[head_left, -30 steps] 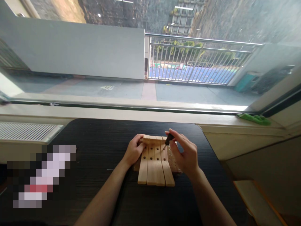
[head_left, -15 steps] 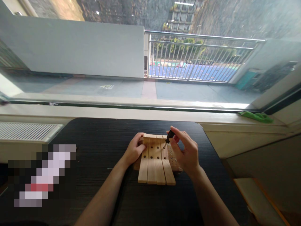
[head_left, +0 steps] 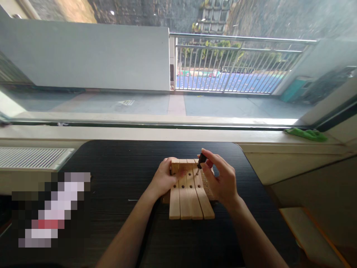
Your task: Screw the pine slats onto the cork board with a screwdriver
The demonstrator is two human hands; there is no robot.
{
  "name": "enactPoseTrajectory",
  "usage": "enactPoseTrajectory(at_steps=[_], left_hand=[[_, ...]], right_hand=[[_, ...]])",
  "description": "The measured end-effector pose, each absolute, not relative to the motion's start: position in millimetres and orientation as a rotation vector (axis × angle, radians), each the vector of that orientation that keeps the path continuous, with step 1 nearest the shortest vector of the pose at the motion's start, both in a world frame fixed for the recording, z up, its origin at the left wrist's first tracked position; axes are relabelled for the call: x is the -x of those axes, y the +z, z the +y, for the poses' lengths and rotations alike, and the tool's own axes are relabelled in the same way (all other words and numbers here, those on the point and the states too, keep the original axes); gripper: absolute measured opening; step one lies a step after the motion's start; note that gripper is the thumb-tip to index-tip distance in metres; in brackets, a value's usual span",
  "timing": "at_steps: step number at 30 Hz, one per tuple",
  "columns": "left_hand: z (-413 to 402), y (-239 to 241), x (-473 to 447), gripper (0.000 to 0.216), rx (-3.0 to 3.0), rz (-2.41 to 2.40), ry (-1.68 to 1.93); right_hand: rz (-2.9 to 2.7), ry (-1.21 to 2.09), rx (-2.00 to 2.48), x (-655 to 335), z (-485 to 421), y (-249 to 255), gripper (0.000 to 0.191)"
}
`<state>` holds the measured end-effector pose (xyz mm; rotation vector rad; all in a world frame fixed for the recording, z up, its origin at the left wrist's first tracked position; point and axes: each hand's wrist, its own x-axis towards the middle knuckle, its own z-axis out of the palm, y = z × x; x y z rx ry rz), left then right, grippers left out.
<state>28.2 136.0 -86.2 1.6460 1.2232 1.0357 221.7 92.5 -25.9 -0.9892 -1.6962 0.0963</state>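
Observation:
My right hand (head_left: 221, 176) pinches the black handle of a small screwdriver (head_left: 202, 160) from above. The screwdriver leans a little, its tip at an upper hole of the rightmost wooden slat. Several pale wooden slats (head_left: 185, 206) lie side by side, with two rows of dark holes and a raised back end. From the left, my left hand (head_left: 166, 178) grips them, its thumb stretched across the upper holes and its fingertips hidden behind the edge. Beneath the slats sits a brown base (head_left: 205, 182) dotted with small holes, mostly covered.
The black table (head_left: 117, 160) carries a thin metal piece, perhaps a screw (head_left: 132, 200), left of my forearm. A blurred-out object (head_left: 52, 208) is at the left. Beyond the table run a window sill (head_left: 139, 133) with a green cloth (head_left: 305, 134) and a white radiator (head_left: 33, 158).
My left thumb has reached over the slats from their left edge. The slats have shifted slightly right. The screwdriver stays at the same upper right hole.

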Motion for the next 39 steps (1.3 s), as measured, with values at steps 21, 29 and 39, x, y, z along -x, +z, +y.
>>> enactPoseTrajectory(at_steps=[21, 29, 39], left_hand=[[135.6, -92.1, -27.1, 0.063, -1.710, 1.217, 1.055], [135.4, -99.1, -24.2, 0.059, -1.671, 1.169, 1.055], [130.6, -85.6, -25.7, 0.042, -1.510, 1.125, 1.084]], right_hand=[[-1.687, 0.088, 1.021, -222.7, 93.0, -27.6, 0.040], [-1.670, 0.082, 1.015, -222.5, 92.7, -26.5, 0.038], [-1.645, 0.132, 1.027, -225.5, 93.2, -31.5, 0.037]])
